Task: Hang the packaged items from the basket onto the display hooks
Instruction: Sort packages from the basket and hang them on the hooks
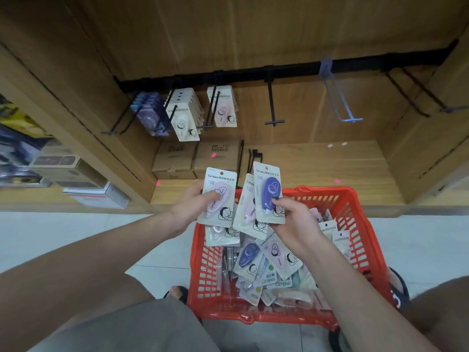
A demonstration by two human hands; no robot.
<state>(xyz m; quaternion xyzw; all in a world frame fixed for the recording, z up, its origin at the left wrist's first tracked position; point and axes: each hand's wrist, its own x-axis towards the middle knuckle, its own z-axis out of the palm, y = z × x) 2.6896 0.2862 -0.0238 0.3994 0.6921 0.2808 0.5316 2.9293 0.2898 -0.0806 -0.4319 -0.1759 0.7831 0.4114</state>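
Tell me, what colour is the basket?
Red-orange, a plastic lattice basket, shown in the head view.

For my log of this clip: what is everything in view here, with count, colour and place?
basket: one, red, on the floor between the knees
loose packs: many, pink, purple and pale, in the basket
pink pack: one, in the left hand
purple pack: one, in the right hand, a pink one behind it
hung packs: three rows, purple, cream, pink, on the left hooks
empty hooks: at least three, two black and one clear, right of the hung packs
rail: one, black, across the wooden unit
boxes: two, brown, on the shelf below
left hand: grips the pink pack
right hand: pinches its packs
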